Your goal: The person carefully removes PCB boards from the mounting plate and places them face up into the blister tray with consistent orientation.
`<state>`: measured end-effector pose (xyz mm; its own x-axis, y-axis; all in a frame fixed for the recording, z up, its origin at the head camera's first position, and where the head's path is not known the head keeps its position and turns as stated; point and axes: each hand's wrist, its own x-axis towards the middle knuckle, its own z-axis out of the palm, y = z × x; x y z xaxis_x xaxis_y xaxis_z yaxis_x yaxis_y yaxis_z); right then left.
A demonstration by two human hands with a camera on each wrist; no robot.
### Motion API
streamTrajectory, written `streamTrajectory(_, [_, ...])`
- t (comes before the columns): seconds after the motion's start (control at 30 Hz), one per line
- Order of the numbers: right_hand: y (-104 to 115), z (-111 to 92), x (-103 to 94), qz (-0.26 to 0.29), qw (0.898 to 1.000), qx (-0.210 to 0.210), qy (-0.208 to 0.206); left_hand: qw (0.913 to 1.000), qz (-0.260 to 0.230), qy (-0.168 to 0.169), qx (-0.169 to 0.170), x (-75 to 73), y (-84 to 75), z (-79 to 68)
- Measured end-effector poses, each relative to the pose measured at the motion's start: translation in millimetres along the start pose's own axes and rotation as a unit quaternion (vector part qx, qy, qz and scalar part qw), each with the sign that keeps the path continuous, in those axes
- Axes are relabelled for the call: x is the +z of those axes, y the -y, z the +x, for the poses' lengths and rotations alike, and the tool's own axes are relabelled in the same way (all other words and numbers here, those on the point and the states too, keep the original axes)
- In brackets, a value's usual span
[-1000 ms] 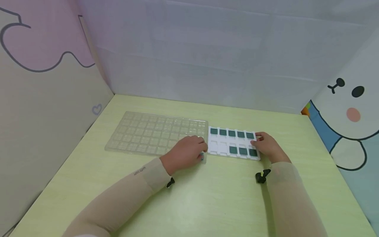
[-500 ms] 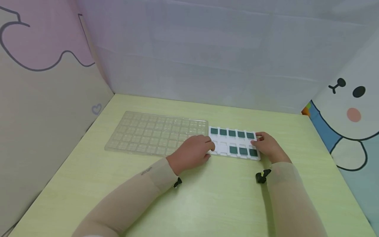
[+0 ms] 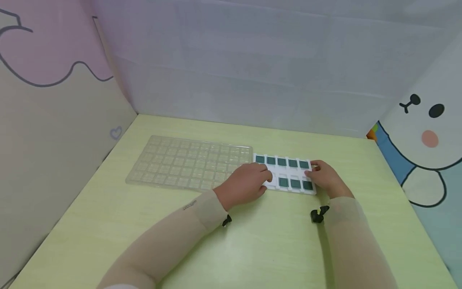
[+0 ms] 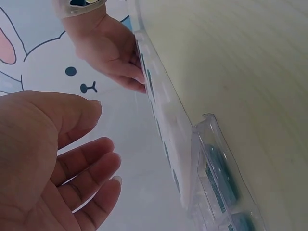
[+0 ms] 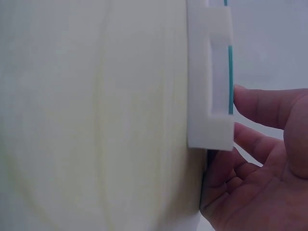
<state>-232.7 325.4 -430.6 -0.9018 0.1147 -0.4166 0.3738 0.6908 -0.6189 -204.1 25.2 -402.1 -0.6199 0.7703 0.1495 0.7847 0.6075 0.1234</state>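
A white slotted tray [image 3: 288, 171] holds teal square pieces [image 3: 283, 182]: a full far row and several at the right of the near row. My left hand [image 3: 245, 184] hovers over its left end, fingers bent downward, covering part of the near row. In the left wrist view, thumb and forefinger of the left hand [image 4: 62, 159] come close together while the other fingers curl loosely; I cannot tell whether a piece sits behind the thumb. My right hand [image 3: 326, 179] grips the tray's right end, its thumb [image 5: 260, 103] on top beside a teal piece.
Left of the white tray lies a clear compartment tray [image 3: 180, 162], their ends meeting. Teal pieces [image 4: 221, 175] sit in its end compartments, seen in the left wrist view. A pale wall [image 3: 231, 80] stands behind the table.
My left hand has moved right, from the clear tray's right end to over the left part of the white tray. The right hand has stayed in place on the white tray.
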Motion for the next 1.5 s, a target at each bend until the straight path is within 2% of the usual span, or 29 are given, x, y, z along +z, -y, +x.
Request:
streamTrajectory(0.3, [1.9, -3.3, -0.9, 0.003, 1.0, -0.005, -0.001, 0.9995, 0.016, 0.019, 0.019, 4.3, -12.4, 15.4])
streamTrajectory(0.53, [3.4, -7.1, -1.5, 0.012, 1.0, -0.008, 0.005, 0.9985, 0.034, 0.016, 0.04, 9.3, -23.8, 26.2])
streamTrajectory(0.7, [3.1, -6.5, -0.6, 0.014, 1.0, -0.007, 0.004, 0.999, 0.023, 0.029, 0.024, 10.1, -28.4, 32.3])
streamTrajectory(0.87, [2.2, -5.4, -0.7, 0.012, 1.0, -0.012, 0.003, 0.9995, 0.011, 0.028, 0.009, 12.9, -26.6, 37.9])
streamTrajectory(1.23, [1.9, -5.9, -2.4, 0.008, 1.0, -0.013, 0.009, 0.9993, 0.007, 0.033, 0.013, 16.9, -29.3, 53.7])
streamTrajectory(1.5, [1.9, -6.1, -3.1, 0.013, 1.0, -0.007, 0.013, 0.9986, 0.015, 0.05, 0.008, 16.7, -29.6, 58.9])
